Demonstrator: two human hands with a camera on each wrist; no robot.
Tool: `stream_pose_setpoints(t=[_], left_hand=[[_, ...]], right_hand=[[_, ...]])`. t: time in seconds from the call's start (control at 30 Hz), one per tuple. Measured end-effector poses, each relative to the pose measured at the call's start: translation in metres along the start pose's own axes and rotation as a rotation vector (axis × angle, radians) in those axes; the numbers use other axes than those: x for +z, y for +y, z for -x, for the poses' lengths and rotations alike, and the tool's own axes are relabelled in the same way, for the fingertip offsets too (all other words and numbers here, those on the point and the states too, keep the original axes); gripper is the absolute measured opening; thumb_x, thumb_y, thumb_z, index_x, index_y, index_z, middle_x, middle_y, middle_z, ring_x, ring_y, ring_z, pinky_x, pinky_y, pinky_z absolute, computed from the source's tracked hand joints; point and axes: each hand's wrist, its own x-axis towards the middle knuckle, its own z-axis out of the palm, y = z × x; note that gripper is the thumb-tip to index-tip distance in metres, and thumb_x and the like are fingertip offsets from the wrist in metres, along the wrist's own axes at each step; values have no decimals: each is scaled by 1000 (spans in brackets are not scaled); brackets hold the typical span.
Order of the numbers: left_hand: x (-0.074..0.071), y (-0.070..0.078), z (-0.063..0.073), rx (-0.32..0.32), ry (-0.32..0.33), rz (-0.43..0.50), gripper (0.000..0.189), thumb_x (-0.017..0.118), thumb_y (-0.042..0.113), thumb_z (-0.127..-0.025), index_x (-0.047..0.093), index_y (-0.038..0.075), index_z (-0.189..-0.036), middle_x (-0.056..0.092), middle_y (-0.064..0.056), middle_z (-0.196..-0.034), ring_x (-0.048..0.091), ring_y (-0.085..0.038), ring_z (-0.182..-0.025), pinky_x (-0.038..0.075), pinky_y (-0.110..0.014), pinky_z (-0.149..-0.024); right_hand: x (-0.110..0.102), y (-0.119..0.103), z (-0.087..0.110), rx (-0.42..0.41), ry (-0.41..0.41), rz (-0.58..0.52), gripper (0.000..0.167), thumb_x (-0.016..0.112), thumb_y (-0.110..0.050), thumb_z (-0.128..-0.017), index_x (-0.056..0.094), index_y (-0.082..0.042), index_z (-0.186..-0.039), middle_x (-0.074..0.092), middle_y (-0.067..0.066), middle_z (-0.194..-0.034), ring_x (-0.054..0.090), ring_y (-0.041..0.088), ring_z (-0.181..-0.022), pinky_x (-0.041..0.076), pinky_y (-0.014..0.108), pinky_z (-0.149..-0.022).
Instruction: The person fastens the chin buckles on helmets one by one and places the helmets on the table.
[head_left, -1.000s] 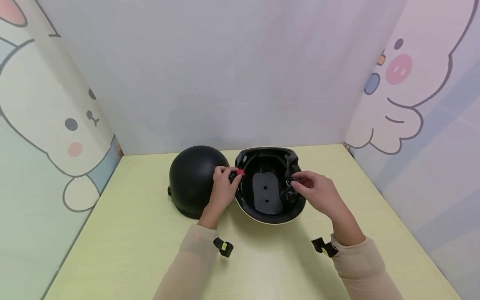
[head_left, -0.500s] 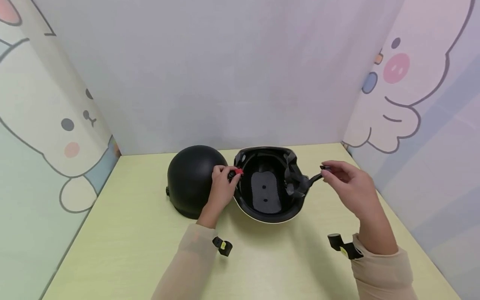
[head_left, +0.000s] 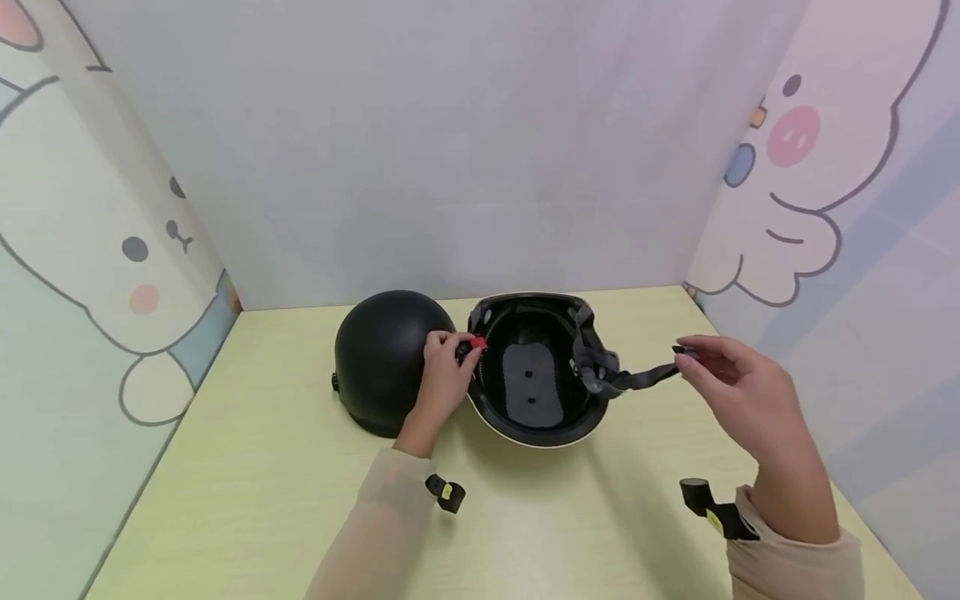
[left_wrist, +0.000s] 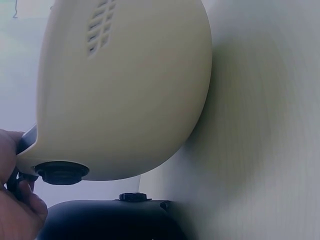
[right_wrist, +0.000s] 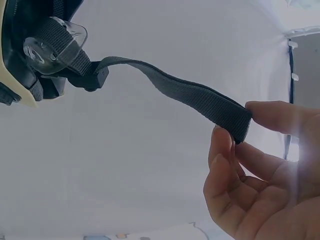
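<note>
A cream helmet (left_wrist: 125, 90) lies upside down on the table, its black padded inside (head_left: 532, 379) facing up. At its left rim my left hand (head_left: 444, 371) pinches a red and black buckle (head_left: 477, 342). In the left wrist view the fingers partly hide what they hold. Off to the right, my right hand (head_left: 753, 400) pinches the free end of a dark chin strap (right_wrist: 180, 92) between thumb and fingers. The strap runs out from the helmet's right side, past a clear plastic piece (right_wrist: 55, 50) and a black slider (right_wrist: 92, 77), sagging slightly.
A black helmet (head_left: 390, 358) stands dome up just left of the cream one, close behind my left hand. The pale yellow table (head_left: 247, 500) meets a plain grey backdrop (head_left: 450, 167). Cartoon-printed panels (head_left: 810, 183) flank both sides.
My right hand has moved from inside the cream helmet out to the right, drawing the strap out over the rim. The left hand has stayed at the buckle.
</note>
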Motion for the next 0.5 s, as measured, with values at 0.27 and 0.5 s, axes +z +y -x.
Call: stream_pose_setpoints(t=[0.27, 0.5], left_hand=[[0, -1, 0, -1, -1, -3, 25, 64, 20, -97, 66, 5, -117, 41, -14, -117, 40, -33, -111, 42, -45, -91], [0, -1, 1, -11, 0, -9, 26, 64, 21, -97, 66, 6, -118, 41, -13, -118, 40, -32, -112, 42, -45, -92]], right_hand=[[23, -4, -6, -29, -250, 85, 36, 63, -26, -97, 63, -2, -123, 62, 4, -96, 61, 29, -90, 46, 38, -66], [15, 16, -1, -3, -329, 142, 32, 64, -24, -95, 66, -2, -118, 62, -1, -90, 58, 24, -85, 42, 36, -63]])
